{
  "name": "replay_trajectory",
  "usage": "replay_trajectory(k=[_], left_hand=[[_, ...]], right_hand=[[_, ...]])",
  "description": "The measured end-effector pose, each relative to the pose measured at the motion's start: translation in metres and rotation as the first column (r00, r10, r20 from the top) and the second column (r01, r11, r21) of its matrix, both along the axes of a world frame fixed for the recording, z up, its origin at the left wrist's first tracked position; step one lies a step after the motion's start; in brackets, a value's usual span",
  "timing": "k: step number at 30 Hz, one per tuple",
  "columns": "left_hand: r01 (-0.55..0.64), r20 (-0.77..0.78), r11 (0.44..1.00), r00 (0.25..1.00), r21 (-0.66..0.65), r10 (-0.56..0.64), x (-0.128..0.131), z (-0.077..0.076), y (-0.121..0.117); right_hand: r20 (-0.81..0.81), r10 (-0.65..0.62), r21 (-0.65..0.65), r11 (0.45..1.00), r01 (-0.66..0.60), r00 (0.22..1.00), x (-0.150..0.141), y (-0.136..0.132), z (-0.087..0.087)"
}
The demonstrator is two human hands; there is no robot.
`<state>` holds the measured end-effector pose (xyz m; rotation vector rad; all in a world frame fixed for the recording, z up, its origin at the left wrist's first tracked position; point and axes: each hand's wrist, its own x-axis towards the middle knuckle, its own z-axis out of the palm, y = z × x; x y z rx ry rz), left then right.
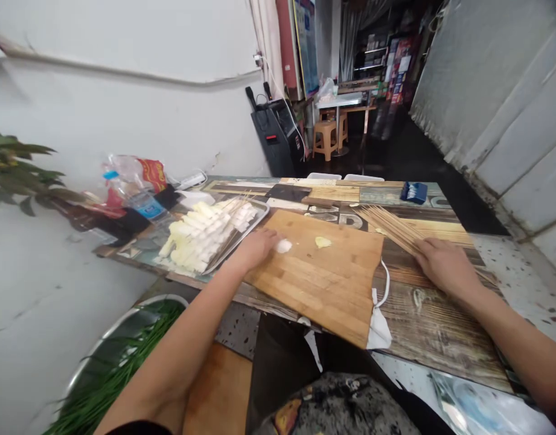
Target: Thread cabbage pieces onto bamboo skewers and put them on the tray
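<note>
On the wooden cutting board (pixel 323 284), my left hand (pixel 261 246) has its fingers bent together at the edge of a small white slice (pixel 284 246); the thumb is mostly hidden. A pale yellow piece (pixel 323 242) lies farther right on the board. My right hand (pixel 445 263) rests over the near end of a fanned bundle of bamboo skewers (pixel 390 225), its fingers closed on them. Left of the board, a metal tray (pixel 241 237) holds a pile of skewered white and yellowish pieces (pixel 198 232).
A blue container (pixel 413 193) stands at the table's far right. At the left are a water bottle (pixel 146 202), plastic bags and a leafy plant (pixel 15 163). Below the table, a metal basin (pixel 85 356) holds long green stalks. A white strap (pixel 386 284) hangs by the board's right edge.
</note>
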<state>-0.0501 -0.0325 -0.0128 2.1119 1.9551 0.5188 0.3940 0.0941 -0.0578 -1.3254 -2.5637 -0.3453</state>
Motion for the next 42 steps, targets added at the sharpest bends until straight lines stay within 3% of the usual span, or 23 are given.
replay_trajectory(k=[3, 6, 9, 12, 16, 21, 23, 27, 30, 36, 39, 42], left_hand=[[-0.049, 0.168, 0.998, 0.985, 0.028, 0.044, 0.0, 0.009, 0.01], [-0.141, 0.438, 0.987, 0.894, 0.073, 0.095, 0.011, 0.013, 0.007], [-0.179, 0.714, 0.983, 0.694, 0.042, 0.096, 0.029, 0.013, -0.001], [-0.149, 0.883, 0.988, 0.461, -0.025, 0.092, 0.043, 0.012, -0.008], [-0.12, 0.966, 0.99, 0.24, -0.069, 0.097, 0.054, 0.016, -0.014], [-0.084, 0.992, 0.991, 0.069, -0.101, 0.107, 0.063, 0.018, -0.018], [-0.087, 0.992, 0.99, 0.046, -0.11, 0.114, 0.065, 0.017, -0.019], [-0.109, 0.988, 0.989, 0.108, -0.099, 0.11, 0.067, 0.012, -0.019], [-0.15, 0.973, 0.986, 0.204, -0.075, 0.105, 0.069, 0.005, -0.021], [-0.288, 0.826, 0.957, 0.55, 0.044, 0.128, 0.074, -0.01, -0.017], [-0.207, 0.65, 0.97, 0.756, 0.127, 0.077, 0.08, -0.006, -0.001], [0.023, 0.427, 0.991, 0.901, 0.133, -0.078, 0.097, -0.003, 0.015]], right_hand=[[0.04, -0.039, -0.016, 0.999, 0.039, 0.998, -0.005, -0.002, -0.001], [0.06, -0.06, -0.031, 0.998, 0.062, 0.996, -0.009, -0.004, 0.002], [0.063, -0.089, -0.035, 0.995, 0.092, 0.994, -0.012, -0.005, 0.006], [0.051, -0.119, -0.022, 0.993, 0.12, 0.992, -0.015, -0.007, 0.009], [-0.008, -0.133, 0.005, 0.991, 0.133, 0.991, -0.015, -0.01, 0.011], [-0.167, -0.095, 0.001, 0.995, 0.097, 0.981, -0.013, -0.009, 0.009], [-0.237, -0.078, -0.01, 0.997, 0.078, 0.968, -0.013, -0.007, 0.008], [-0.366, -0.026, -0.012, 1.0, 0.023, 0.93, -0.015, -0.006, 0.009], [-0.437, 0.053, 0.018, 0.999, -0.05, 0.898, -0.016, -0.012, 0.013], [-0.468, 0.13, 0.067, 0.992, -0.111, 0.874, -0.017, -0.02, 0.011], [-0.444, 0.125, 0.051, 0.992, -0.115, 0.887, -0.019, -0.018, 0.005], [-0.431, 0.147, 0.036, 0.989, -0.146, 0.89, -0.018, -0.019, 0.002]])
